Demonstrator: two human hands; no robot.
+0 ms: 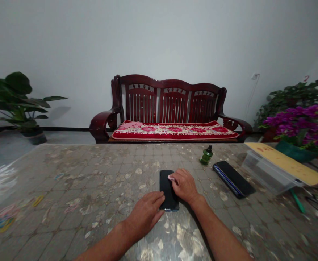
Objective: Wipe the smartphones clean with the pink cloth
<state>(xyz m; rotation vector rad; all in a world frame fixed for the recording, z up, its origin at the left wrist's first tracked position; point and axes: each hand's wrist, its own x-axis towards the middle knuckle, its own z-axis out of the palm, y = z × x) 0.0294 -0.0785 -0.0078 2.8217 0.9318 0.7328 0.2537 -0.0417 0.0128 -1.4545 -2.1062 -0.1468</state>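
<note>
Noted near the middle of the near edge of the table (66, 188): a dark phone (167, 188) lying flat, screen up. Left hand (145, 212) laid flat with fingers loosely together, fingertips pressing the phone's lower left edge, holding it steady rather than gripping. Right hand (183, 185) curled over the phone's upper right side, fingertips pinching a small pink pad (171, 177) against the glass. Judged as wiping of the screen, under way; upper part being covered, lower part not yet reached by the pad, though cleanliness of the glass could not be told. Found toward the right side of the table, well apart from the hands: a second dark phone (233, 178), untouched, and beyond it a small green bottle (206, 155) standing upright with cap on. Observed at the right edge: a clear plastic box (267, 174) under a yellow sheet (286, 163). Seen near the left edge: loose coloured rubber bands (4, 217).
</note>
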